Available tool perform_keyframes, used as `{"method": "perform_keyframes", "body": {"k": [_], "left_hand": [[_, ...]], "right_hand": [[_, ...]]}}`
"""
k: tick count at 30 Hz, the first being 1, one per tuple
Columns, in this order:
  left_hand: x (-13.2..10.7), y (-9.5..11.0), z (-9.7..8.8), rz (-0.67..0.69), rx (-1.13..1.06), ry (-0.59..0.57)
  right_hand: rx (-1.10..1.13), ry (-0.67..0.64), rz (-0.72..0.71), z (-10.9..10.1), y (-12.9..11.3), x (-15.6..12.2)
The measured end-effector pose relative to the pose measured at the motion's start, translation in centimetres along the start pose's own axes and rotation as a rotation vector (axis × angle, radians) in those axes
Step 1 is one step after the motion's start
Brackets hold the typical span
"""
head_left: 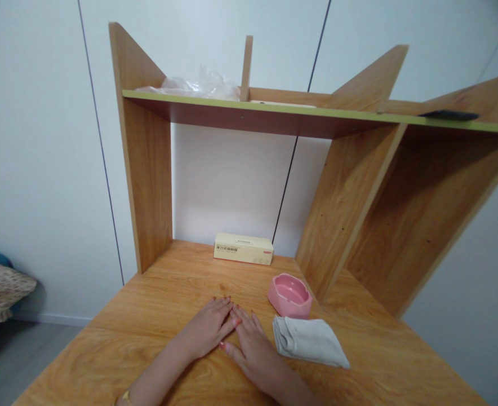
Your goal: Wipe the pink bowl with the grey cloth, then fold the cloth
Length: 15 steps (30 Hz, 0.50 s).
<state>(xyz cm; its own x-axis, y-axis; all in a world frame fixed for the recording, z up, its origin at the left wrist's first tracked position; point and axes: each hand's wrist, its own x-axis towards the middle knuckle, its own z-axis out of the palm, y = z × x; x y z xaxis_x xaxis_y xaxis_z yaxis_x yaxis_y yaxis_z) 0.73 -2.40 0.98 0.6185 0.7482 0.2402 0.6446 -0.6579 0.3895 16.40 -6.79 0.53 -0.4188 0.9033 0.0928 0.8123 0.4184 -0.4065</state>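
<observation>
Both hands rest flat on the wooden desk (147, 316), touching each other at the fingers. My left hand (212, 326) is open, palm down, holding nothing. Beside it lies my right hand (251, 347), likewise palm down with its fingers stretched out. Just right of that hand sits a folded light grey cloth (310, 342). A pink ashtray (290, 296) with notched rim stands behind the cloth, near the upright divider. Farther back, a cream cling film box (243, 249) with printed characters lies along the rear of the desk.
A wooden shelf unit (154, 180) rises from the back of the desk. Its green-edged shelf (274, 114) holds a clear plastic bag (202, 84) and a dark flat object (449, 115). An upright divider (346, 208) stands at right. Woven fabric (4, 286) shows at far left.
</observation>
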Motion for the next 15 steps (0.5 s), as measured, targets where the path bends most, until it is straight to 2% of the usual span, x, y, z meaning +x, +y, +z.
{"method": "perform_keyframes", "body": {"k": [15], "left_hand": [[0.04, 0.1, -0.14, -0.017, 0.011, -0.036]], "right_hand": [[0.022, -0.012, 0.012, 0.09, 0.17, 0.01]]}}
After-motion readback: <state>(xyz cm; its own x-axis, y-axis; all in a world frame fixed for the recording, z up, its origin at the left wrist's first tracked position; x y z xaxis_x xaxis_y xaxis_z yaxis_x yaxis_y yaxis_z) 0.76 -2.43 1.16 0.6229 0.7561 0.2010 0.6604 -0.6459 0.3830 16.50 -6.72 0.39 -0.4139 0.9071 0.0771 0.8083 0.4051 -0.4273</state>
